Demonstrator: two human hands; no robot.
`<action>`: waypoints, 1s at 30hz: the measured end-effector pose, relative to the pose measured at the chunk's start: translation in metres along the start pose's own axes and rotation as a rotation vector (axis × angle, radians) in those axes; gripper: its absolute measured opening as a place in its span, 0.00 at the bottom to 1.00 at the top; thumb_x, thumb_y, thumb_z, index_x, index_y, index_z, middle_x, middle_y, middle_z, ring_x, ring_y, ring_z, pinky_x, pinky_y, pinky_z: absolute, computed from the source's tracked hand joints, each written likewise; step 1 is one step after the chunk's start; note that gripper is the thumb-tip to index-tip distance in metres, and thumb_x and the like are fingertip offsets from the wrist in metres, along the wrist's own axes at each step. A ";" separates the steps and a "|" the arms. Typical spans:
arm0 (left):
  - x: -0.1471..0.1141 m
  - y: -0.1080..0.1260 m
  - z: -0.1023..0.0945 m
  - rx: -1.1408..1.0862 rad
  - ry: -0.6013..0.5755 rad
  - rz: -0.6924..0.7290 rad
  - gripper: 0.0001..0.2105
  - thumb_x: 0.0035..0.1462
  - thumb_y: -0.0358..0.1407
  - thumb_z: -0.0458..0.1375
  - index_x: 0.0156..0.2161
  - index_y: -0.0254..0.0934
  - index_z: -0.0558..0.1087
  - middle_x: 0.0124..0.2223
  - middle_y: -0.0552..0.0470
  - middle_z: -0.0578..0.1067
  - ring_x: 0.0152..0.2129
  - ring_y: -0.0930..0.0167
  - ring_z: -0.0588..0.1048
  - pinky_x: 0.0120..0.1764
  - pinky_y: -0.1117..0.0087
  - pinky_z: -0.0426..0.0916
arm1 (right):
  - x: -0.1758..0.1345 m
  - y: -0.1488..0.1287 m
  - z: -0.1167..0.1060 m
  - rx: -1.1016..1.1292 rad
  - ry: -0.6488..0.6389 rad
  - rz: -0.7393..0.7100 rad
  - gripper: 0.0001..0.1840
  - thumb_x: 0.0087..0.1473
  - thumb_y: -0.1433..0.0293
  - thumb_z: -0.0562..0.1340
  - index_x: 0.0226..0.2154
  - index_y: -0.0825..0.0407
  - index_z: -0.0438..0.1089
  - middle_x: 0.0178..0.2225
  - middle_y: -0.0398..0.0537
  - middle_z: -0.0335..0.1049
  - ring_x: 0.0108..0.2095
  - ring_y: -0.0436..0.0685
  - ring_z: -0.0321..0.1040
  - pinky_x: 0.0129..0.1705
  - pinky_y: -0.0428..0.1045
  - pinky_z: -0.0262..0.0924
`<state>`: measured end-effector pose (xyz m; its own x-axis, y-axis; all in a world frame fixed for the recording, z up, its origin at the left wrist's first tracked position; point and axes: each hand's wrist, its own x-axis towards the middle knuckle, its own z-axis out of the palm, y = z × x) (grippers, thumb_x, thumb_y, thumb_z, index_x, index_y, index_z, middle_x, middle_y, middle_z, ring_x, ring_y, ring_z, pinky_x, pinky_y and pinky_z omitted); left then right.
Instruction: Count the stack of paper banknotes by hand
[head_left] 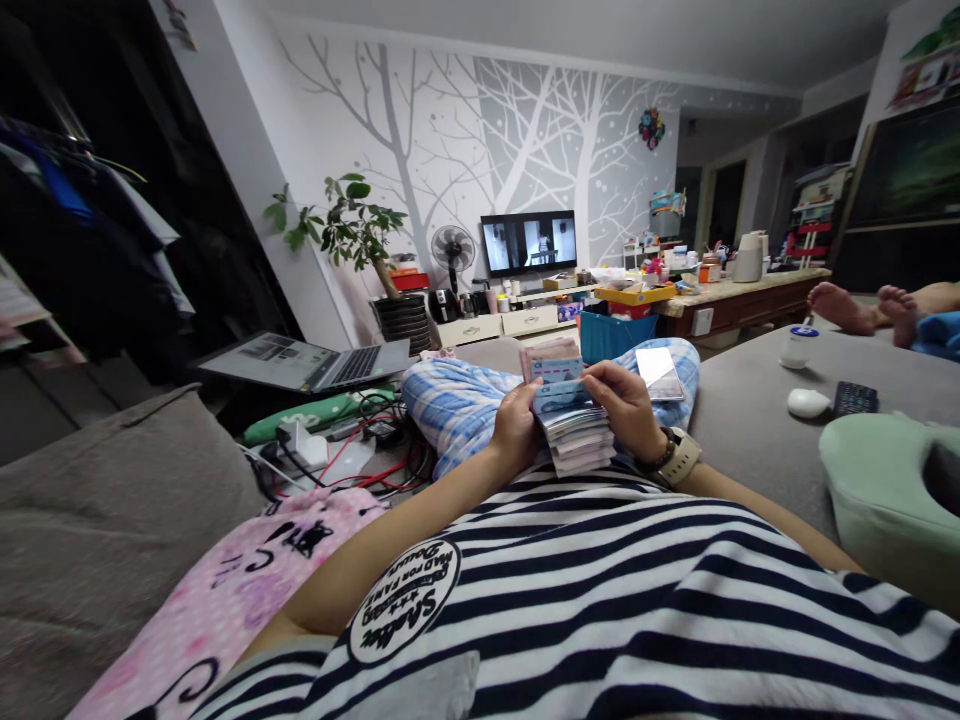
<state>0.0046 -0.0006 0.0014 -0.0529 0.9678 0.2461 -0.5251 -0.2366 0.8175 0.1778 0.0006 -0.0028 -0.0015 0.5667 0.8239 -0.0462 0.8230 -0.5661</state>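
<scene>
My left hand [517, 424] is closed around the left side of a thick stack of paper tickets [579, 440] above my lap. The lower part of the stack fans out towards my stomach in pale layers. On top lie blue printed tickets [559, 392], and pinkish ones [551, 352] show behind them. My right hand [621, 400] pinches the right edge of a blue ticket between thumb and fingers. Their small print is unreadable. A white phone-like slab [659, 374] rests on my right knee, just beyond my right hand.
An open laptop [315, 362] stands at the left, with tangled cables and a power strip [304, 445] below. On the grey sofa at the right are a white mouse [808, 403], a dark keypad [856, 398], a green neck pillow [885, 480] and another person's feet [844, 306].
</scene>
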 end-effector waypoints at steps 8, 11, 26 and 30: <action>0.002 -0.001 -0.003 -0.017 -0.011 -0.038 0.12 0.52 0.40 0.77 0.31 0.40 0.79 0.30 0.51 0.82 0.41 0.55 0.88 0.52 0.56 0.83 | 0.001 -0.001 0.000 -0.020 -0.007 -0.001 0.33 0.66 0.35 0.74 0.30 0.45 0.78 0.27 0.44 0.74 0.31 0.58 0.62 0.38 0.55 0.64; 0.004 -0.002 -0.004 -0.009 0.017 -0.031 0.12 0.52 0.39 0.78 0.31 0.40 0.79 0.30 0.52 0.82 0.37 0.59 0.86 0.51 0.58 0.82 | 0.001 -0.001 0.000 -0.022 -0.007 0.001 0.33 0.65 0.34 0.74 0.30 0.45 0.78 0.27 0.44 0.73 0.30 0.58 0.62 0.38 0.55 0.64; 0.000 0.001 0.001 -0.018 -0.019 -0.051 0.13 0.50 0.39 0.79 0.29 0.41 0.78 0.31 0.48 0.84 0.49 0.47 0.90 0.56 0.51 0.84 | 0.000 -0.001 0.000 -0.018 -0.009 0.008 0.35 0.66 0.33 0.73 0.30 0.45 0.78 0.26 0.42 0.69 0.30 0.57 0.59 0.37 0.55 0.62; -0.001 0.000 0.001 -0.028 -0.013 -0.059 0.12 0.50 0.39 0.77 0.29 0.42 0.78 0.31 0.46 0.85 0.50 0.45 0.90 0.57 0.50 0.85 | 0.000 -0.001 0.001 -0.020 -0.011 0.014 0.37 0.65 0.30 0.73 0.30 0.45 0.77 0.26 0.42 0.69 0.30 0.57 0.59 0.37 0.55 0.62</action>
<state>0.0057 -0.0014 0.0018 -0.0100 0.9787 0.2051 -0.5502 -0.1766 0.8161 0.1771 0.0000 -0.0021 -0.0127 0.5775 0.8163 -0.0258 0.8159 -0.5776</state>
